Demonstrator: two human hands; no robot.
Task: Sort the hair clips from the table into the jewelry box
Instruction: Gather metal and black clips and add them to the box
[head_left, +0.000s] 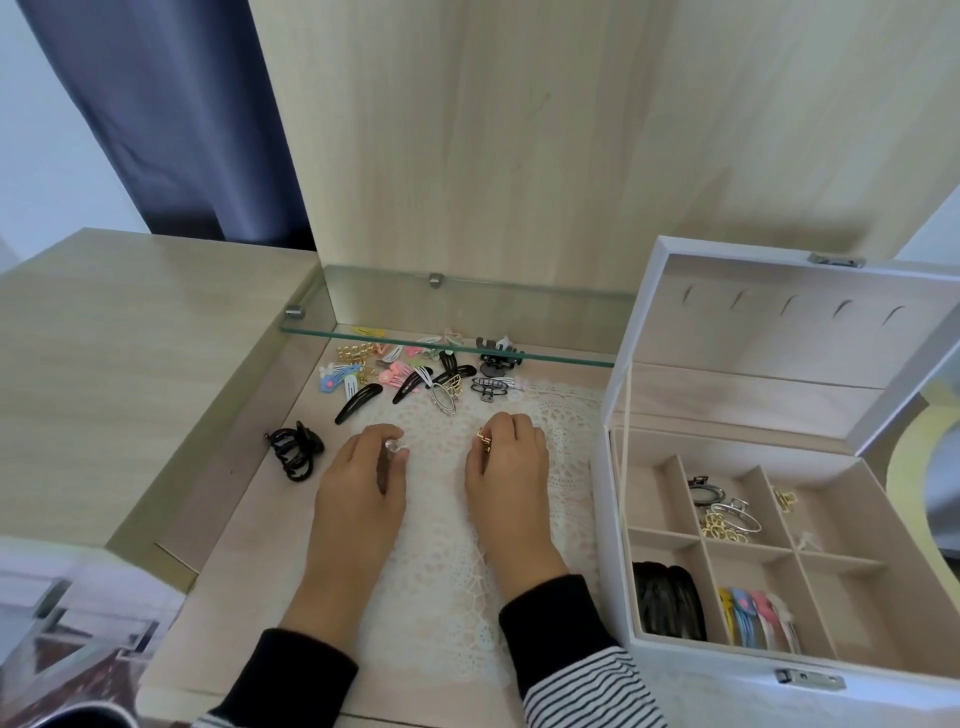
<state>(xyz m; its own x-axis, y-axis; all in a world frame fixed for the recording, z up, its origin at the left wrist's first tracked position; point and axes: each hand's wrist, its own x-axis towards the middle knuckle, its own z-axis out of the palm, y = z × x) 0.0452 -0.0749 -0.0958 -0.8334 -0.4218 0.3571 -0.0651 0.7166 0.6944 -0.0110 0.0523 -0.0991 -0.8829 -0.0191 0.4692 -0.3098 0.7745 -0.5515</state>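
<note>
While right hand (506, 465) pinches gold clip (485, 440), left hand (363, 478) grips indistinct piece (392, 447).

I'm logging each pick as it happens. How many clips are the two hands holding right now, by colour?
Gold clip, pinched in the right hand: 1
Clear clip, pinched in the left hand: 1
Total: 2
</note>
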